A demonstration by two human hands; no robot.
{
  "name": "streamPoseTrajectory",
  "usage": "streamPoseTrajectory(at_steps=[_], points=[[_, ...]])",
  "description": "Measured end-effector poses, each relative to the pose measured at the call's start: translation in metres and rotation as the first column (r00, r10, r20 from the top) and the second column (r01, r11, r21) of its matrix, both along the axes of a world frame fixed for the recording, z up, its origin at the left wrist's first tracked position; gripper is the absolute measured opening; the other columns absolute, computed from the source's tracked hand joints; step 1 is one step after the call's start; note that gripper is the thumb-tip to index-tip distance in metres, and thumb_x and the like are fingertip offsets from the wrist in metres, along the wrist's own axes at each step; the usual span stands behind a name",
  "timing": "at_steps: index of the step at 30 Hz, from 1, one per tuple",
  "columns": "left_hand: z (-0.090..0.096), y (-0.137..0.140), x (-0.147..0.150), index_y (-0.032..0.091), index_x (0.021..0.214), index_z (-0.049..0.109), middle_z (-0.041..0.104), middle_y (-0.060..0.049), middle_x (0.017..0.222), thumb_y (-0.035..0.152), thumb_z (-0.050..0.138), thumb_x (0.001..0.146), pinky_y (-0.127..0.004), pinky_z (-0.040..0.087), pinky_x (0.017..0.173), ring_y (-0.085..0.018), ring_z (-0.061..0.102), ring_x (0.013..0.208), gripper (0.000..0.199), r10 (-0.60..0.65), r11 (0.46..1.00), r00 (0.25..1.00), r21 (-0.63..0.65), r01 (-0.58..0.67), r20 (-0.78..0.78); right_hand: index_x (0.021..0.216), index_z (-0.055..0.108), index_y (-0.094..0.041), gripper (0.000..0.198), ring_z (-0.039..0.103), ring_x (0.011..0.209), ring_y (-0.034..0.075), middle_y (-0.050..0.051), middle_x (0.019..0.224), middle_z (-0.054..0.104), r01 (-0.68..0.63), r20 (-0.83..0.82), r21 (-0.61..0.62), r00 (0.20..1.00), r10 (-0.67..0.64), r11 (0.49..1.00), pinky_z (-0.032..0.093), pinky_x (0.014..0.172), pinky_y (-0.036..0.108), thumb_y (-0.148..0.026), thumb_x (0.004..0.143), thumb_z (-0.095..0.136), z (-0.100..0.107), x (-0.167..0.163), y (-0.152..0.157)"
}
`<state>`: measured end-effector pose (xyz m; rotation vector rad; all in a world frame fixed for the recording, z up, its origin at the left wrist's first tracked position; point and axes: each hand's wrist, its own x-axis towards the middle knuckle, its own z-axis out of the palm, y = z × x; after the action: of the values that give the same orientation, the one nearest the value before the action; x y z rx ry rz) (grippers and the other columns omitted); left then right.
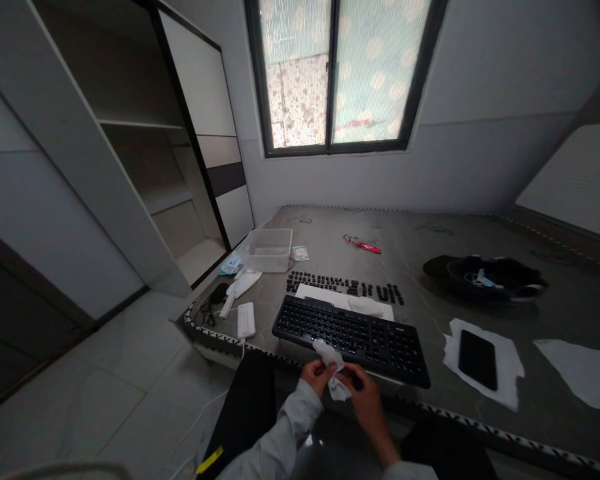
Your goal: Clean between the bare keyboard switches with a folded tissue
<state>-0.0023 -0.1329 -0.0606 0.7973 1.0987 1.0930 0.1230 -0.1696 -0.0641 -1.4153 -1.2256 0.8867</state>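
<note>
My left hand (317,377) and my right hand (361,390) come together at the near edge of the mattress, fingers closed around a crumpled white tissue (330,353). Whether anything is wrapped inside the tissue is hidden. Right behind it lies a black keyboard (353,333), its keycaps seemingly off across the board. Rows of loose black keycaps (325,281) are laid out beyond the keyboard. Between them and the keyboard is a white sheet (310,292) with a folded tissue (365,306) on it.
At left stand a clear plastic bin (267,250), a white power strip (246,320) and a black cable (207,312). To the right are a dark cap (485,277) and a phone (478,359) on white paper. A red-handled tool (363,245) lies farther back.
</note>
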Motion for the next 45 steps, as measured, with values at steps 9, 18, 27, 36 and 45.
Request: streamPoseTrajectory(at_steps=[9,18,27,36,45], points=[[-0.002,0.0,-0.002,0.01,0.068,0.07,0.071,-0.008,0.066,0.059,0.078,0.034,-0.031,0.048,0.065,-0.021,0.063,0.064,0.06,-0.003,1.0,1.0,-0.009,0.003,-0.018,0.09,0.067,-0.021,0.03,0.061,0.077,0.023,0.005,0.086,0.069,-0.012,0.043,0.007,0.999,0.012,1.0,0.047,0.07,0.033,-0.045,0.073,0.062,0.002,0.001,-0.001],[-0.012,0.002,0.0,0.009,0.072,0.07,0.072,-0.01,0.071,0.058,0.079,0.034,-0.032,0.049,0.066,-0.023,0.064,0.068,0.063,-0.004,1.0,1.0,-0.022,0.005,0.006,0.09,0.067,-0.02,0.032,0.06,0.079,0.023,0.006,0.087,0.068,-0.004,0.05,0.005,0.999,0.003,1.0,0.047,0.073,0.033,-0.046,0.073,0.062,-0.001,0.001,-0.001],[-0.008,0.002,-0.001,0.009,0.075,0.071,0.073,-0.011,0.074,0.054,0.081,0.034,-0.032,0.049,0.067,-0.023,0.065,0.068,0.062,-0.016,1.0,1.0,-0.02,0.016,0.016,0.095,0.068,-0.02,0.036,0.058,0.072,0.021,0.005,0.083,0.067,0.014,0.023,0.014,1.0,-0.014,1.0,0.047,0.067,0.031,-0.046,0.07,0.065,0.001,0.0,0.0],[0.001,0.001,0.0,0.01,0.069,0.07,0.072,-0.01,0.068,0.05,0.082,0.034,-0.032,0.049,0.065,-0.023,0.065,0.066,0.054,0.035,0.999,0.999,-0.014,-0.035,-0.001,0.092,0.066,-0.018,0.039,0.058,0.065,0.019,0.003,0.072,0.065,0.084,-0.034,-0.05,0.996,-0.086,0.995,0.047,0.058,0.028,-0.049,0.068,0.065,0.001,0.0,0.0],[0.005,0.008,-0.006,0.012,0.069,0.068,0.069,-0.005,0.062,0.047,0.08,0.04,-0.026,0.047,0.057,-0.019,0.063,0.062,0.047,0.156,0.987,0.987,-0.031,-0.157,-0.025,0.092,0.068,-0.019,0.037,0.061,0.077,0.022,0.005,0.082,0.068,0.168,-0.117,-0.009,0.979,-0.168,0.986,0.049,0.071,0.034,-0.046,0.067,0.067,0.006,0.004,0.002]])
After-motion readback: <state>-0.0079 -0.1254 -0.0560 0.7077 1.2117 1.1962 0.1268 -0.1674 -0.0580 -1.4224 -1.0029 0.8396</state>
